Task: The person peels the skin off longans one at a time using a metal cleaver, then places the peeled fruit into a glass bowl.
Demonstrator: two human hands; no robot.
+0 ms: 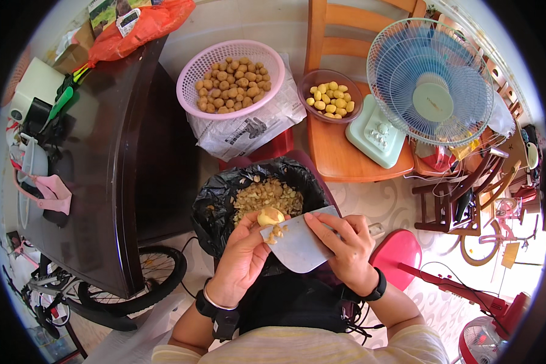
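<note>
A small, partly peeled potato is held in the fingers of my left hand. My right hand grips a wide-bladed metal cleaver, fingers along its spine; bits of peel cling to the blade near the potato. Below both hands, a bin lined with a black plastic bag holds a heap of potato peelings. Unpeeled potatoes fill part of a pink plastic colander ahead of me. Peeled potatoes lie in a translucent brownish bowl on a wooden chair.
Newspaper lies under the colander on a red stool. A table fan stands on the wooden chair. At the left is a dark, glossy table, with a bicycle wheel beneath its edge. A red floor fan lies at the lower right.
</note>
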